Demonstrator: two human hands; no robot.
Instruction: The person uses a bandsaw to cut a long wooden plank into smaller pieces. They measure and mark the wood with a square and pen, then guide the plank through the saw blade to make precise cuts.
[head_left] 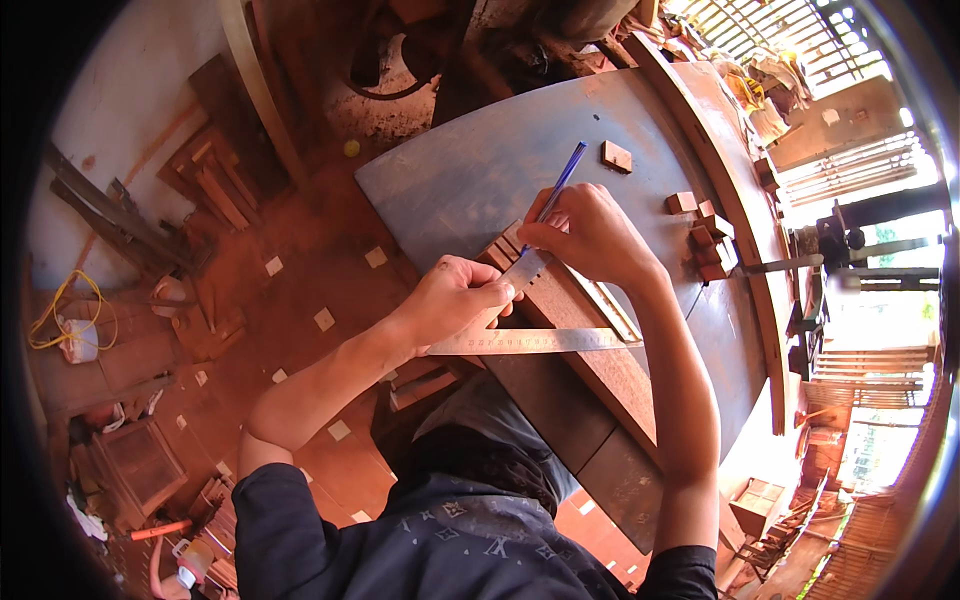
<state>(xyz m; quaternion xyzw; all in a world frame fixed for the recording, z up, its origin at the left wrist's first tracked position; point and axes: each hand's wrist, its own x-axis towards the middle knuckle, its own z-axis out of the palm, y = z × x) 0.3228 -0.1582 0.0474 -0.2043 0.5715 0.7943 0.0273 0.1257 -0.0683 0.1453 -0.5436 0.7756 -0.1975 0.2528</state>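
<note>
My right hand [590, 232] grips a blue pen [566, 178], its tip down at the end of several wooden strips lying side by side. My left hand [450, 300] pinches a metal square against those strips, thumb on top. A short metal edge [524, 268] lies across the wood beside the pen tip. The long graduated steel blade [540, 341] stretches to the right from below my left hand, across the reddish-brown wooden strips [600, 375]. How the two metal parts join is hidden by my left hand.
The strips rest on a grey table [450, 190]. A small wood block [616, 157] and a cluster of blocks [711, 245] sit farther right, before a long curved-looking beam [745, 215]. Boards [215, 190] lean at the far left wall. A yellow cord [98, 300] hangs at left.
</note>
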